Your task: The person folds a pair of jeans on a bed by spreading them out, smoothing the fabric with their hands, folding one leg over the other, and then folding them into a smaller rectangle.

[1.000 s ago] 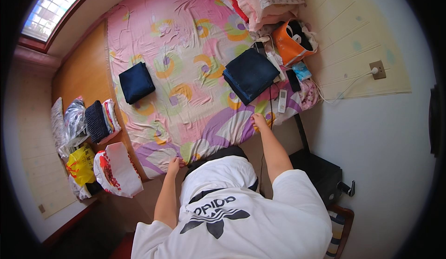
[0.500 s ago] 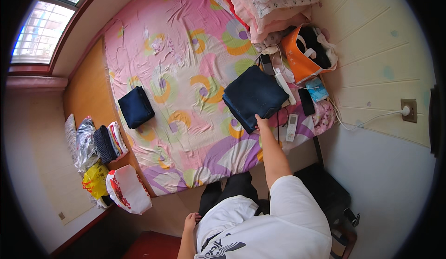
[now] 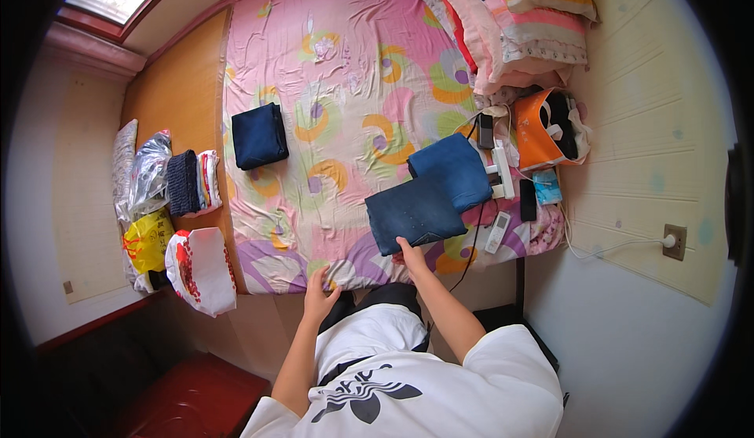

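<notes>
My right hand (image 3: 408, 257) grips the near edge of a folded pair of dark blue jeans (image 3: 416, 214), thumb on top and fingers underneath. This bundle partly overlaps a second, brighter blue folded pair of jeans (image 3: 455, 171) lying on the bed behind it. At the bed's near edge, left of the held jeans, my left hand (image 3: 320, 293) holds nothing, its fingers apart. Farther left on the patterned sheet (image 3: 330, 147) lies another folded dark blue garment (image 3: 260, 136).
Right of the jeans are a white power strip (image 3: 503, 171), a remote control (image 3: 496, 232), a black phone (image 3: 527, 200), cables and an orange bag (image 3: 542, 136). Folded bedding (image 3: 518, 38) is stacked behind. Folded clothes (image 3: 184, 183) and plastic bags (image 3: 149, 238) line the left side.
My right hand has drawn the top jeans toward me and left, uncovering the brighter pair. My left hand has risen from beside my thigh to the bed's edge. The view has shifted.
</notes>
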Action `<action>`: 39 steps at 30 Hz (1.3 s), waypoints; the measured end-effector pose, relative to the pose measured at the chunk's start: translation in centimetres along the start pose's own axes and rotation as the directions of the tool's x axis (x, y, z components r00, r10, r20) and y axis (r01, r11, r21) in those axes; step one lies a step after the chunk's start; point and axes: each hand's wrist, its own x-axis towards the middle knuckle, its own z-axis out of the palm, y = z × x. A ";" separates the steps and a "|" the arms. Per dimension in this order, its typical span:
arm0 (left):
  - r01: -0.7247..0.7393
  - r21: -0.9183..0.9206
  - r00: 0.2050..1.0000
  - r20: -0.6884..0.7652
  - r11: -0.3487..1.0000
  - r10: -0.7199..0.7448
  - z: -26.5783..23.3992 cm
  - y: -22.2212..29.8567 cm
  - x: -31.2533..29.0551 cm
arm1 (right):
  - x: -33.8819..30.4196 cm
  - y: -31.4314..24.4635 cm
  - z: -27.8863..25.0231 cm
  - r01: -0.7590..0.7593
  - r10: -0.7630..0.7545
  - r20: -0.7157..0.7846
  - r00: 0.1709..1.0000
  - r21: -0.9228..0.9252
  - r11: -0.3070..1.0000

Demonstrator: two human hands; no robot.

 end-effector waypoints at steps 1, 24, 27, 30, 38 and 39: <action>-0.141 0.116 0.990 -0.012 0.983 0.144 -0.6 -0.4 0.2 | -1.9 0.7 2.0 -0.031 0.031 0.014 0.999 -0.017 0.999; 0.352 -0.903 0.933 0.358 0.246 -0.018 -13.5 -4.0 2.8 | -23.9 3.6 22.1 0.649 -0.663 0.607 0.439 -0.724 -0.234; 0.399 -0.897 0.914 0.406 0.191 -0.002 -15.7 -4.3 2.1 | -25.5 4.3 23.0 0.653 -0.599 0.657 0.458 -0.706 -0.275; 0.479 -0.872 0.875 0.484 0.100 0.027 -17.3 -5.8 1.3 | -26.4 4.5 23.2 0.667 -0.514 0.724 0.460 -0.664 -0.339; 0.303 -0.744 0.952 0.218 0.595 -0.213 -9.9 -8.8 0.2 | -16.5 6.9 18.8 0.393 -0.273 0.462 0.844 -0.184 0.901; 0.304 -0.574 0.950 0.120 0.761 -0.289 -9.1 -9.0 -0.2 | -17.1 6.4 18.5 0.249 -0.221 0.405 0.887 -0.018 0.968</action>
